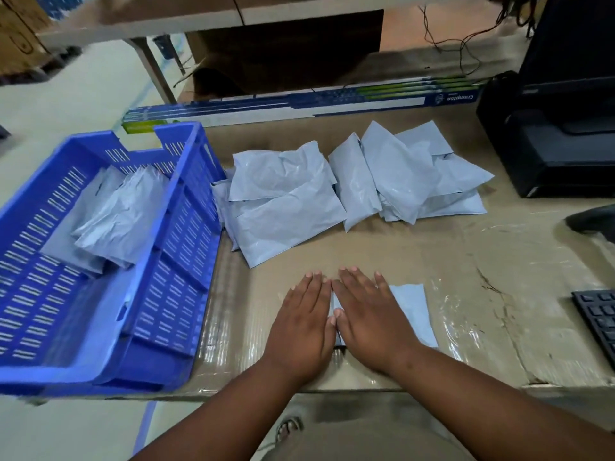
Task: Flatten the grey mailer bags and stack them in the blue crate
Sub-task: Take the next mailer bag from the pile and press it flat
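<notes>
A grey mailer bag (pixel 412 311) lies flat on the cardboard-covered table (pixel 466 261) near its front edge. My left hand (pixel 303 324) and my right hand (pixel 369 314) press down on it side by side, fingers straight, hiding most of it. Behind them lies a loose pile of crumpled grey mailer bags (pixel 349 184). The blue crate (pixel 109 247) stands at the left with a few grey bags (pixel 113 211) stacked inside near its far end.
Long printed cartons (pixel 299 101) lie along the back of the table. A black printer (pixel 552 128) stands at the right, and a black keyboard (pixel 599 317) pokes in at the right edge. The table's front edge runs just under my wrists.
</notes>
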`<state>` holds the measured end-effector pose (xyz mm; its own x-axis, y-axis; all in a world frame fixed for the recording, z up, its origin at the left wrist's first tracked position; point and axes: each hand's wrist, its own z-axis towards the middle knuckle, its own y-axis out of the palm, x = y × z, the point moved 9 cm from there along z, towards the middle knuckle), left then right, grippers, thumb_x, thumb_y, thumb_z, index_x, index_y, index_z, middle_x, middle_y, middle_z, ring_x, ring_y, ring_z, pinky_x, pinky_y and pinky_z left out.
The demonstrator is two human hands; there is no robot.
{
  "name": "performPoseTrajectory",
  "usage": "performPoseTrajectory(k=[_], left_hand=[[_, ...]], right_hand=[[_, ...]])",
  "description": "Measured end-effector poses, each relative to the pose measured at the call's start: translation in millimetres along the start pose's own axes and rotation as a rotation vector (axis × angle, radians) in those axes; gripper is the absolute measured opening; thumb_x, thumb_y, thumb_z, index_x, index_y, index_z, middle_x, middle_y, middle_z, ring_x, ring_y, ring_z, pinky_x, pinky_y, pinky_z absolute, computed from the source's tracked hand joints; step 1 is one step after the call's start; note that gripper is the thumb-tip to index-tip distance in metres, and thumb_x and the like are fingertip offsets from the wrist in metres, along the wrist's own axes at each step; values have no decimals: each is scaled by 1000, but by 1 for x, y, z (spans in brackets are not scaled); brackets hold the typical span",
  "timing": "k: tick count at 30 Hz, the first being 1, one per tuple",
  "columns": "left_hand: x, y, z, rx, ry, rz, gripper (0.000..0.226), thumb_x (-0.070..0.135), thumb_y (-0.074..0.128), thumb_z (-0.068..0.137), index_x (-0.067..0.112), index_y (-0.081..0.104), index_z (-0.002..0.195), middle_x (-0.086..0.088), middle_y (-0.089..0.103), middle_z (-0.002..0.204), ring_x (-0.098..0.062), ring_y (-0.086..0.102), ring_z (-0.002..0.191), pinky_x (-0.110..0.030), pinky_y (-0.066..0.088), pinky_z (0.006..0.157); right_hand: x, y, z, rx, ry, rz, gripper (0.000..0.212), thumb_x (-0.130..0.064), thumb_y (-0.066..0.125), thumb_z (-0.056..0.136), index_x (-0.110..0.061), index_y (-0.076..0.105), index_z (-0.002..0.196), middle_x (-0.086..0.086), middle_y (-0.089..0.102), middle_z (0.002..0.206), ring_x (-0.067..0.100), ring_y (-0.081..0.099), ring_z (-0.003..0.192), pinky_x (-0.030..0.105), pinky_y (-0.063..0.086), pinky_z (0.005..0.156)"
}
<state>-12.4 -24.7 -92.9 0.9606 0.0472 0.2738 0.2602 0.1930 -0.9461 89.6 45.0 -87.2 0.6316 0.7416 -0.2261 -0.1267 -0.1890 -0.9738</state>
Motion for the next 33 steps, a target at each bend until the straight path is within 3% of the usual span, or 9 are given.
performPoseTrajectory(k=[13,19,23,26,33], left_hand=[[16,-20,11,-36,-5,159,64,39,29,107,7,40,161,-13,38,168,-30,26,159,-57,21,127],[74,-13,30,-38,143,85,63,33,37,101,2,49,155,-18,44,163,-34,34,156,-55,27,127],[86,13,34,-111,163,155,65,38,38,101,4,48,155,-18,45,162,-35,37,154,-54,25,127],[89,17,36,-111,177,213,67,41,38,102,3,46,157,-18,43,163,-35,34,155,-55,23,127],[90,18,34,-148,166,255,70,43,30,104,3,37,161,-20,36,167,-37,27,157,-55,18,128]], right_hand=[[11,1,-2,-39,19,59,70,-56,8,106,-26,19,168,-2,9,177,16,0,163,52,2,131],[43,-17,-30,8,45,-14,72,-46,16,102,-17,27,167,4,18,176,21,10,163,54,7,131],[64,-7,-43,-51,45,-42,72,-48,8,103,-21,18,169,2,8,178,19,3,164,52,2,131],[69,-2,-47,-19,30,-74,67,-47,16,108,-17,21,168,5,14,177,21,8,163,53,8,131],[71,4,-45,-30,21,-89,70,-48,15,108,-14,21,168,7,12,177,24,8,163,54,7,131]])
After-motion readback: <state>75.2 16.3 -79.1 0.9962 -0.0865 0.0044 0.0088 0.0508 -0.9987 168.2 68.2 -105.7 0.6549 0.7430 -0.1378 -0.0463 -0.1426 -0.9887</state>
